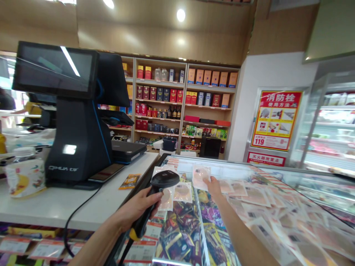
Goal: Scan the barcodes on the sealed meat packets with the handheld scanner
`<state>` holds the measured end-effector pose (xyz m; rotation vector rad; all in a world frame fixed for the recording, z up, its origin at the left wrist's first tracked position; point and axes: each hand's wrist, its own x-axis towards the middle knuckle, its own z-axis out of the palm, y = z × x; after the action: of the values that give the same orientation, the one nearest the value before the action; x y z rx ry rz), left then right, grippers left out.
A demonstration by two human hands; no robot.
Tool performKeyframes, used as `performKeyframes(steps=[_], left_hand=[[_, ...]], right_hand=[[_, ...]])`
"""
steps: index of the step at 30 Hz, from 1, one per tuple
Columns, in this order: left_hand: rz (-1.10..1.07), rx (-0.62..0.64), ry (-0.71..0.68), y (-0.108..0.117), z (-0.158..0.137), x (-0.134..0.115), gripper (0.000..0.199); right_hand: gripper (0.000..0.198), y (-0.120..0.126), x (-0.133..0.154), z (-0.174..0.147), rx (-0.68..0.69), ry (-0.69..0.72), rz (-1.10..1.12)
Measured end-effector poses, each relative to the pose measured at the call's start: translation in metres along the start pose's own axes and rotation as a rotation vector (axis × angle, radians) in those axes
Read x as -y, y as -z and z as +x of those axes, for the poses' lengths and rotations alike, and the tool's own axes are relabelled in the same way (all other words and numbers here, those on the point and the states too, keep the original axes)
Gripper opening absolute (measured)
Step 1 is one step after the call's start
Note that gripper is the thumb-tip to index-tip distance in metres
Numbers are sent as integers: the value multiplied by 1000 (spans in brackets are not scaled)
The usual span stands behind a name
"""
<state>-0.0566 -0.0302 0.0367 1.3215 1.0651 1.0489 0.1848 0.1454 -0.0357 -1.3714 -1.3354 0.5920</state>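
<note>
My left hand (pixel 140 207) is wrapped round the handle of a black barcode scanner (pixel 165 179), its head pointing away from me. A cable runs down from the yellow-trimmed grip. In my right hand (pixel 214 186) is the edge of a clear flat packet (pixel 200 176) with a pale round inside and a small dark label, held above the freezer's glass top. Beside the scanner lie similar packets (pixel 183 193). Many more such packets (pixel 255 195) spread over the glass on the right. Wrapped ice creams (pixel 184 221) show in the freezer below my hands.
To the left, a black cash register (pixel 79 133) stands on a white counter (pixel 41 208). A phone (pixel 107 173), a small orange packet (pixel 130 181) and a white printed bag (pixel 26 177) lie there. Shelves of boxes (pixel 159 93) fill the back wall.
</note>
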Motion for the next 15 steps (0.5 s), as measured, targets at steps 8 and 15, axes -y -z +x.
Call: performKeyframes(steps=[8,15], left_hand=[[16,-18,50,1,0,-2,30],[21,-1,35,-3,-3,-6,30]], right_hand=[[18,6,6,-1,-63,-4,-74],[19,8,0,2,-73,16,-88]])
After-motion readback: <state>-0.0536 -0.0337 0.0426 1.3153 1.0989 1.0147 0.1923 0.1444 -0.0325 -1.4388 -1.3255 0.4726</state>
